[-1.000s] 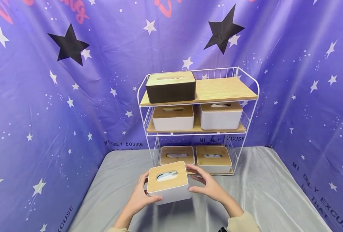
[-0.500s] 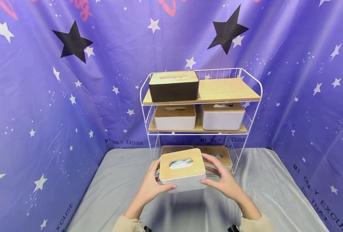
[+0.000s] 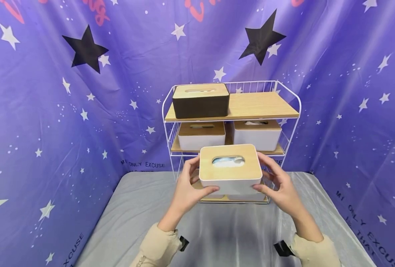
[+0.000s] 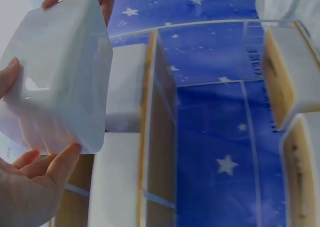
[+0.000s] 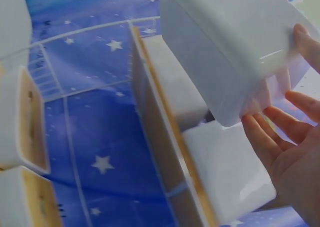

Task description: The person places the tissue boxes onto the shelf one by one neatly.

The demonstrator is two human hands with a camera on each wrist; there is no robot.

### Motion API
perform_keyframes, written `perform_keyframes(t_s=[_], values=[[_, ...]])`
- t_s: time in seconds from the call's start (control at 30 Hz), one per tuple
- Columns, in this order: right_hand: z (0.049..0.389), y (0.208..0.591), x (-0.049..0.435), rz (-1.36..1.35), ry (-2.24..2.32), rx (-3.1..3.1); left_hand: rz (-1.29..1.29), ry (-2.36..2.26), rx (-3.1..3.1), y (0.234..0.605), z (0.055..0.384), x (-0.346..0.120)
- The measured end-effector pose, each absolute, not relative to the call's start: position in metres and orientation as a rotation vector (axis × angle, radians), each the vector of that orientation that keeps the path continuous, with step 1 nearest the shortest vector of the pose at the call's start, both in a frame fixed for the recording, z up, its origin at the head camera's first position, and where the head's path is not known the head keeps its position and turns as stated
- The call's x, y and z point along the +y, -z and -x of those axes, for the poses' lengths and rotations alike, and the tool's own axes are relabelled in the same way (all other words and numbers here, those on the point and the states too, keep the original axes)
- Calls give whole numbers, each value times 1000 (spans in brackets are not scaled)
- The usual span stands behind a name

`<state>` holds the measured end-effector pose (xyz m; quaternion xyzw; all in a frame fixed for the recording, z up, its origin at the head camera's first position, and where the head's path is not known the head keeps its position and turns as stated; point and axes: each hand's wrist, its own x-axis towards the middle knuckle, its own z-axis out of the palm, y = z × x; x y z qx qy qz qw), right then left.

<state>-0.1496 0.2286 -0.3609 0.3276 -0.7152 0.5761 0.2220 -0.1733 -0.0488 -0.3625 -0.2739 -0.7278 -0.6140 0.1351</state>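
Observation:
A white tissue box (image 3: 231,167) with a light wooden lid and an oval slot is held up in the air, its top tilted toward me. Pale tissue shows through the slot. My left hand (image 3: 192,185) grips its left end, thumb along the front face and fingers round the side. Gripping the right end in the same way is my right hand (image 3: 279,183). Both wrist views show fingertips on the glossy white walls of the tissue box (image 4: 60,77). In the head view the box overlaps the rack's lower tier and hides most of it.
Behind stands a white wire rack (image 3: 292,128) with wooden shelves. A black tissue box (image 3: 201,105) sits at the left of its top shelf (image 3: 261,105). On the middle shelf are two white tissue boxes, left (image 3: 201,139) and right (image 3: 257,137). Grey cloth (image 3: 134,211) covers the surface.
Both hands have lifted the tissue box up and to the right, from low in front of the rack to the height between its lower and middle shelves. The box has turned more level.

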Motion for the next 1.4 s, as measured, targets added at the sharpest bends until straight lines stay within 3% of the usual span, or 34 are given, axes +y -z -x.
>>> perform_keyframes(t_s=[0.27, 0.83, 1.13, 1.4], values=[[157, 331, 242, -907, -1546, -1850, 912, 1681, -2074, 325, 188, -32], [182, 272, 262, -844, -1631, -1550, 864, 1585, -1954, 257, 217, 22], [202, 255, 275, -583, -1613, -1630, 749, 1538, -1966, 241, 230, 51], [215, 256, 277, -255, -1307, -1803, 796, 1520, -1968, 237, 237, 54]])
